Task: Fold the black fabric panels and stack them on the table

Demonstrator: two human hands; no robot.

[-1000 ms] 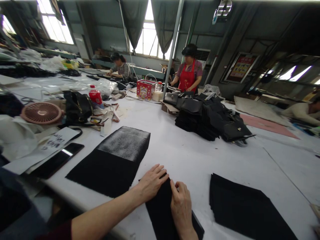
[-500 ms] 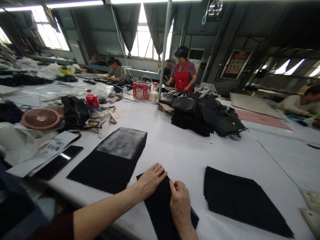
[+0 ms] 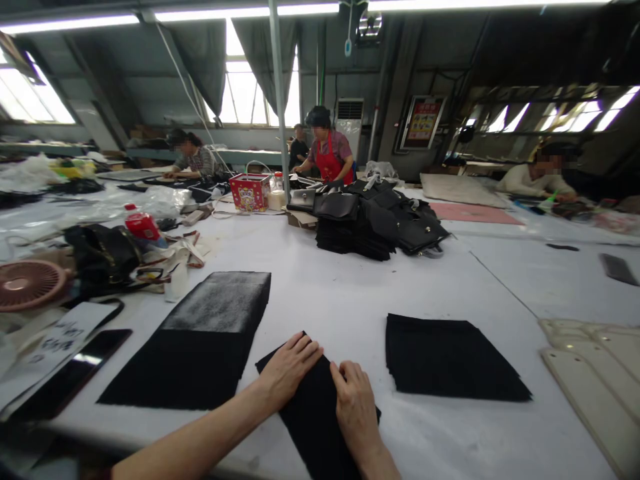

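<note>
A folded piece of black cloth lies at an angle on the white table in front of me. My left hand rests flat across its far left part, fingers stretched out. On its right side is my right hand, fingers curled and thumb pressed against the cloth; a dark edge shows to its right. To the left lies a stack of black cloth pieces, its far end whitish and speckled. Another black stack sits to the right, apart from both hands.
A phone and a paper with handwriting are at the left, near a pink fan. Black leather bags are piled ahead, beside a pole. Beige panels lie right. Several people work beyond.
The view has turned to the right, so things appear further left. Both hands stay on the folded black cloth in nearly the same pose.
</note>
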